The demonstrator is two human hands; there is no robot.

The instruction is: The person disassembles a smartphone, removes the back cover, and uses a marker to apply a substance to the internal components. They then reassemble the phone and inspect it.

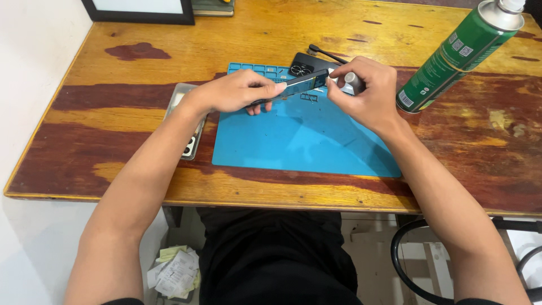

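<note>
My left hand [237, 91] grips a dark smartphone [299, 85] edge-up, tilted over the blue work mat [299, 141]. My right hand [367, 93] pinches the phone's right end and also holds a small grey tool handle [353, 81] between its fingers. Just behind the phone a black phone back cover [307, 63] with camera rings lies on the mat's far edge. A thin black tool [324, 52] rests on the table beside it.
A green spray can [457, 53] stands at the right of the mat. A clear tray [189, 141] sits under my left forearm. A black-framed object [138, 11] leans at the table's far left. Crumpled papers [175, 271] lie on the floor below.
</note>
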